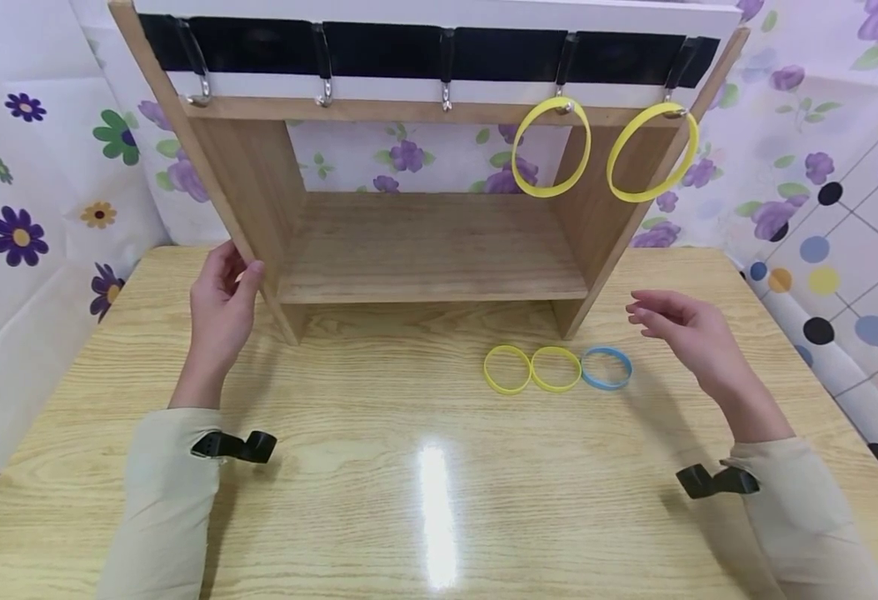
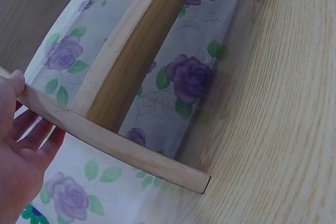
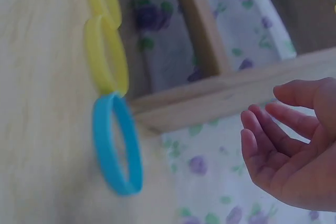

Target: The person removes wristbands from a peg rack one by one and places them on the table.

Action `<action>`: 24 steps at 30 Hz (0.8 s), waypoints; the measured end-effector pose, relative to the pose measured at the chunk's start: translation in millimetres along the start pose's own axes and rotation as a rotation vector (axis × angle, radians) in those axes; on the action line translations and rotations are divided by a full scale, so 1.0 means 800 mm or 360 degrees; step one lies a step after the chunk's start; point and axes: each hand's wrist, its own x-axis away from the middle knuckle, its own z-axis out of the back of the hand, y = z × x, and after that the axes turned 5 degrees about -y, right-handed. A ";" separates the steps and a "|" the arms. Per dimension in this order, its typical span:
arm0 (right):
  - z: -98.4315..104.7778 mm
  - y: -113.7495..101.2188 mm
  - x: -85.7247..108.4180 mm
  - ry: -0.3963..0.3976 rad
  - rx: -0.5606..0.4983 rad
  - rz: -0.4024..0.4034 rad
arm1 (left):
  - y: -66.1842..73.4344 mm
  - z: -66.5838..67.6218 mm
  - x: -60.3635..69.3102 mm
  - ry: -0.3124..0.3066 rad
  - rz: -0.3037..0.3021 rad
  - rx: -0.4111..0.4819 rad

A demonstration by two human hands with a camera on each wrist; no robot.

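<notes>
My left hand (image 1: 223, 296) holds the left side panel (image 2: 121, 148) of a wooden hook rack (image 1: 431, 292), thumb at its front edge and fingers on its outer side. My right hand (image 1: 682, 333) is in the air right of the rack, fingers loosely bent, holding nothing. Near it on the table lie a blue wristband (image 1: 607, 369) and two yellow wristbands (image 1: 507, 370), (image 1: 556, 369) in a row, touching. Two more yellow wristbands hang from the rack's hooks, one on the fourth hook (image 1: 551, 147), one on the rightmost (image 1: 652, 152).
The rack's black strip (image 1: 386, 50) carries several metal hooks; the three on the left bear no band. The wooden table (image 1: 364, 467) spreads before the rack. Flowered sheeting (image 1: 27, 167) covers the walls on the left and behind, with dotted sheeting (image 1: 851, 250) at the right.
</notes>
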 end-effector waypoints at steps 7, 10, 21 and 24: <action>-0.007 -0.041 -0.002 -0.0004 -0.0086 0.0040 | 0.004 -0.001 0.002 0.0019 -0.0042 0.0010; -0.012 -0.058 -0.005 -0.0023 -0.0117 0.0088 | 0.005 -0.002 0.002 0.0025 -0.0052 0.0006; -0.025 -0.117 -0.021 -0.0056 -0.0061 0.0276 | 0.005 -0.002 0.002 0.0023 -0.0034 0.0004; -0.028 -0.137 -0.025 -0.0075 -0.0093 0.0292 | 0.004 -0.002 0.002 0.0020 -0.0026 -0.0003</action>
